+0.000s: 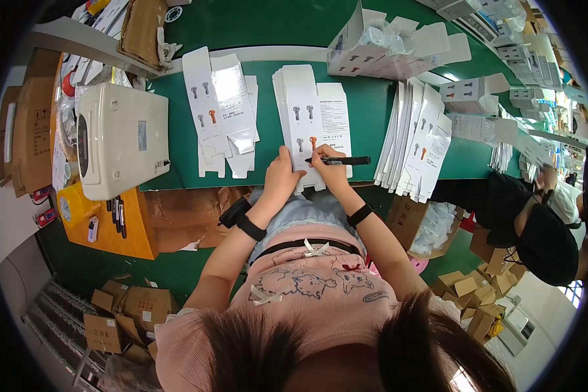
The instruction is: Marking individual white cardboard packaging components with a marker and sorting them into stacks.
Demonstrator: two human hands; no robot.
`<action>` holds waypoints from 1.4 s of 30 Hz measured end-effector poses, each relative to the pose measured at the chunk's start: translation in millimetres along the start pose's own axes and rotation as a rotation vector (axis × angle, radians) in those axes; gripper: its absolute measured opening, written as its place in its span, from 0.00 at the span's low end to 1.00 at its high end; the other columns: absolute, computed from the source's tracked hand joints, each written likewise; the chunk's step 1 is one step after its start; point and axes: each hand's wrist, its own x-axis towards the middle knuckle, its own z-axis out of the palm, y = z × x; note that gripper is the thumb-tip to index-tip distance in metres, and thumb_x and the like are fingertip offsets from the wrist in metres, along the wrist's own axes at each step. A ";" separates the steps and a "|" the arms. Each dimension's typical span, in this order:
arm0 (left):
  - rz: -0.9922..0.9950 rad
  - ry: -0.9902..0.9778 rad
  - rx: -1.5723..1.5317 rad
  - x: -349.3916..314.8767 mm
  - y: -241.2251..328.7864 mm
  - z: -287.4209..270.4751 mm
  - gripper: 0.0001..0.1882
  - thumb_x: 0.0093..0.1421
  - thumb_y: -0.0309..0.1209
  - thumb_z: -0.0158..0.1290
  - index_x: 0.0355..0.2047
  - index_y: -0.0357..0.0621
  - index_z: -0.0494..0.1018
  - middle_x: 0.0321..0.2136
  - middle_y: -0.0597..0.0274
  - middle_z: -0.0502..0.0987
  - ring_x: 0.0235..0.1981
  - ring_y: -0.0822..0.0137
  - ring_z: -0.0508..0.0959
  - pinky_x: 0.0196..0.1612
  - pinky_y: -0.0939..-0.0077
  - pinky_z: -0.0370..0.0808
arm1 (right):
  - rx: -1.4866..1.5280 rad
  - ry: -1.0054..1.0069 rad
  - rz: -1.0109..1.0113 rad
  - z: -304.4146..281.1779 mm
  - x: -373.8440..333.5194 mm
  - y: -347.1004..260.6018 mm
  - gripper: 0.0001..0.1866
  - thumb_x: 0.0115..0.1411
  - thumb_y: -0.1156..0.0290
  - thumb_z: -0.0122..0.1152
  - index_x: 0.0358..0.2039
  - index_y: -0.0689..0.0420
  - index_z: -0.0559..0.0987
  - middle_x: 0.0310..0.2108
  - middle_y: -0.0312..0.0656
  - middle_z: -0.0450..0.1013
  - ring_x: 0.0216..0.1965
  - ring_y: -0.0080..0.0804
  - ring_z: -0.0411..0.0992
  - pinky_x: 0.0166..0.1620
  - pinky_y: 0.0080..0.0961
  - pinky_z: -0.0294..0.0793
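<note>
A stack of flattened white boxes (298, 91) with small printed pictures of tools lies in front of me, its lower end near the table's front edge. My left hand (282, 175) rests on the stack's lower left side, fingers closed against its edge. In my right hand (332, 171) is a black marker pen (351, 161), its tip touching or just above the top box near an orange printed picture. Another few flat boxes (210, 130) lie to the left, and a fanned stack of flat boxes (419, 144) lies to the right.
A cream-coloured machine (125, 140) stands at the left table end. Below it, several pens (119, 215) and a yellow tape dispenser (77, 204) sit on an orange surface. An open white box (379, 52) with plastic-wrapped items stands at the back. Another person (542, 222) works at the right.
</note>
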 end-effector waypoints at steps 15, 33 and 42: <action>0.010 0.046 -0.046 -4.7 -0.8 2.5 0.24 0.39 0.25 0.60 0.32 0.37 0.57 0.18 0.51 0.69 0.20 0.55 0.73 0.23 0.69 0.69 | 0.425 -0.004 0.219 -12.6 4.4 -6.3 0.06 0.51 0.76 0.48 0.19 0.60 0.69 0.15 0.38 0.68 0.17 0.20 0.66 0.22 0.16 0.65; -0.240 0.312 -0.244 -13.1 -27.0 -156.9 0.16 0.45 0.20 0.53 0.37 0.35 0.67 0.26 0.58 0.69 0.26 0.68 0.72 0.30 0.78 0.69 | 0.270 0.157 -0.005 -16.5 47.9 -36.8 0.06 0.54 0.74 0.48 0.22 0.62 0.68 0.17 0.38 0.69 0.18 0.19 0.66 0.22 0.13 0.62; 0.027 0.216 0.053 -8.4 -17.3 -61.4 0.23 0.43 0.26 0.55 0.40 0.34 0.63 0.34 0.46 0.67 0.37 0.51 0.67 0.41 0.65 0.65 | 0.050 0.161 -0.027 2.6 58.3 -17.8 0.04 0.49 0.77 0.52 0.20 0.63 0.69 0.14 0.35 0.67 0.16 0.17 0.64 0.21 0.14 0.61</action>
